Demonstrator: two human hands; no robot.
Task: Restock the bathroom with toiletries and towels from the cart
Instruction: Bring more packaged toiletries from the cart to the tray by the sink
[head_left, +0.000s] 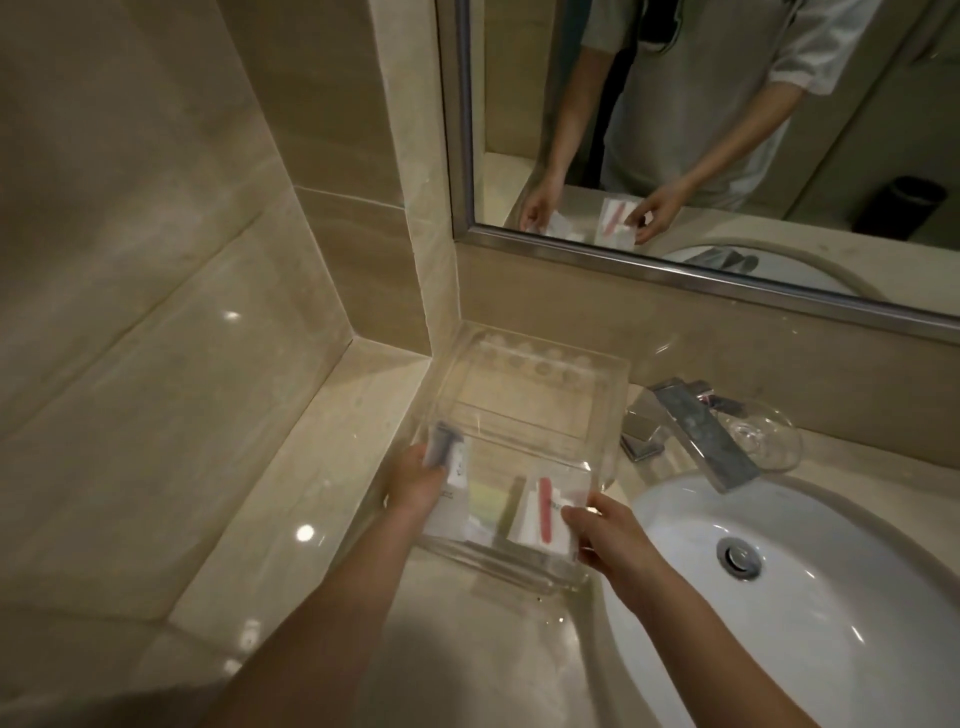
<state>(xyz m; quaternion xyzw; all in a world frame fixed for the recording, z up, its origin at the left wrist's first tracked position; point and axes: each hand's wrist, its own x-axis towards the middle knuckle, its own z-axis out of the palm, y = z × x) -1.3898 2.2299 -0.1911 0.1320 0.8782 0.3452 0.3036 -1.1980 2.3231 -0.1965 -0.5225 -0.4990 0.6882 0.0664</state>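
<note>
This is a bathroom with a tan stone counter (467, 649). A clear tray (618, 395) sits on it in the corner. A white sink (805, 597) is just to the right of the tray.

On the right hand (605, 535), the thumb and fingertips (574, 514) pinch the right edge of the red packet (543, 512). That packet is low in the front right part of the tray. I cannot tell if it lies flat on the bottom yet. The wrist is bent a little, and the bare arm comes in from below, over the front of the counter.

On the left hand (415, 480), the fingers curl round the grey packet (452, 457) at the front left of the tray. Its top end sticks up past the hand. I cannot see those fingertips well. This arm also comes from below and crosses the counter to the tray's left side.

A green packet (485, 504) lies in the tray between the two hands.

I think the step in hand is putting the small toiletries into the tray. The next move seems to be to lay both packets down flat, side by side, and let go. The packets are thin and slippery, so they could slide or end up crooked. Towels are not in view, so that part looks not yet done.
</note>
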